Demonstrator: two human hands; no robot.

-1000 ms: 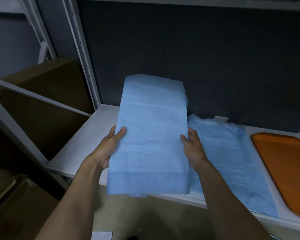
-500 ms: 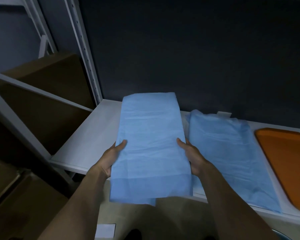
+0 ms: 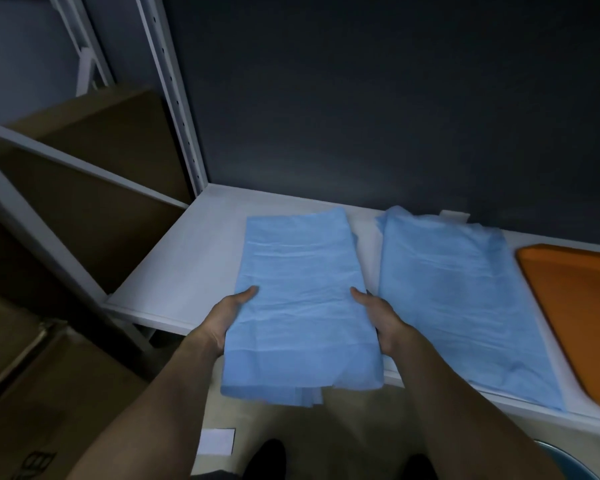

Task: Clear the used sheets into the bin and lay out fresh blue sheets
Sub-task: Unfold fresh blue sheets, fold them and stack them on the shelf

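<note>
Gripped at its long edges by left hand [image 3: 227, 318] and right hand [image 3: 378, 317], thumbs on top, fingers hidden beneath: folded blue sheet [image 3: 298, 289], far end over the white shelf [image 3: 187, 268], near end overhanging the lip. Likely held so to keep the folds square. Just right, a second blue sheet [image 3: 465, 299], then an orange tray [image 3: 575, 306]. Left, cardboard boxes [image 3: 84, 188], not obstructing.

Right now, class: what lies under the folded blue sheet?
The folded blue sheet covers the white shelf; its near end overhangs. Fingers of the left hand and right hand are hidden beneath.
</note>
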